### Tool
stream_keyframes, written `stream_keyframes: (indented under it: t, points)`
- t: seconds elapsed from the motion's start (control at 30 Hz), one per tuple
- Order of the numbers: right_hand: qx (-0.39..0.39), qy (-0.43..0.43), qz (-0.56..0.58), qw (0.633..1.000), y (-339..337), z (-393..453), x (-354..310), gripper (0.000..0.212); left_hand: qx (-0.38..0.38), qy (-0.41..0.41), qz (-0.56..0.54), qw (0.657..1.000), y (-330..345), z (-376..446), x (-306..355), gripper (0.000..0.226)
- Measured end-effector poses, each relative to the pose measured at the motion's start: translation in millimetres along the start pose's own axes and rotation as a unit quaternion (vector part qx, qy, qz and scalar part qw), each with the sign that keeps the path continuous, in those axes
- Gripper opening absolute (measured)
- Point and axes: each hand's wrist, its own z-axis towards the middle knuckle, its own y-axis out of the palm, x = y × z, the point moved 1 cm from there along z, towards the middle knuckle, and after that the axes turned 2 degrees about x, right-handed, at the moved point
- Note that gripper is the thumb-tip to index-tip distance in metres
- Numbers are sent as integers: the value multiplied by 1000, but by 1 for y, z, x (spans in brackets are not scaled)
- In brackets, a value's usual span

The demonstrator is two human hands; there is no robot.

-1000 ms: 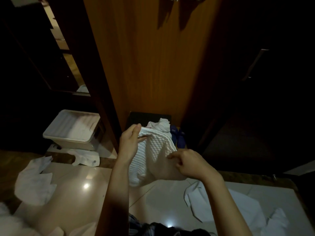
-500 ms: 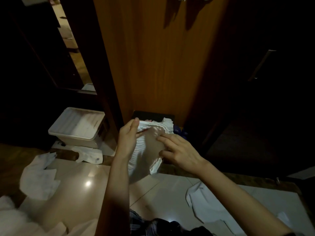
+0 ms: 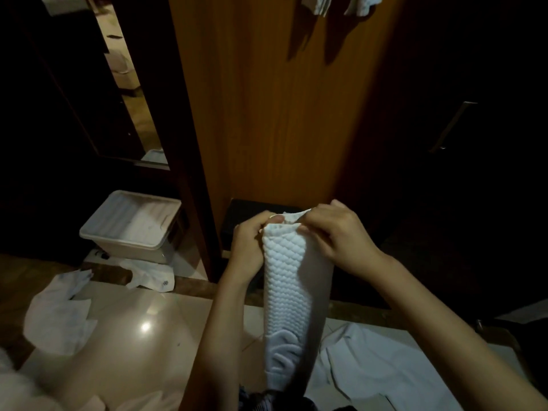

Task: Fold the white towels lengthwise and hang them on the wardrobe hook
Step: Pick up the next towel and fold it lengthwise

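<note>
Between your fingers hangs the towel [image 3: 292,295], folded into a long strip. Your left hand [image 3: 248,244] and right hand [image 3: 338,235] both pinch its top edge, fingers curled tight, before the wardrobe [image 3: 278,114].

White quilted towel [image 3: 289,280] folded into narrow strip, hanging vertically, top edge bunched.

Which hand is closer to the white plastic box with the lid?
Left. The left hand grips the towel's top edge on the side facing the white lidded plastic box; the right hand is farther away.
</note>
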Motion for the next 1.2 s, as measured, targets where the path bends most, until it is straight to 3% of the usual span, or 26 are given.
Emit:
stream_keyframes:
  t: [0.13,0.33,0.7,0.87,1.03,1.2]
  points:
    - [-25,20,-20,999,-10,-6,5,19,4,-17,-75,997,15,-3,10,36]
    - [-3,10,12,1000,-17,-9,0,22,30,-15,-155,987,33,-7,27,29]
    - [157,27,7,987,-13,-11,-5,25,19,35,-159,986,31,-2,45,34]
    - [156,50,9,986,-12,-3,-2,21,0,-1,-162,987,23,0,43,35]
    - [122,97,20,988,-10,2,1,18,-103,9,-138,985,14,3,35,33]
    - [104,89,26,990,-13,6,-3,19,-58,34,-125,990,18,4,26,27]
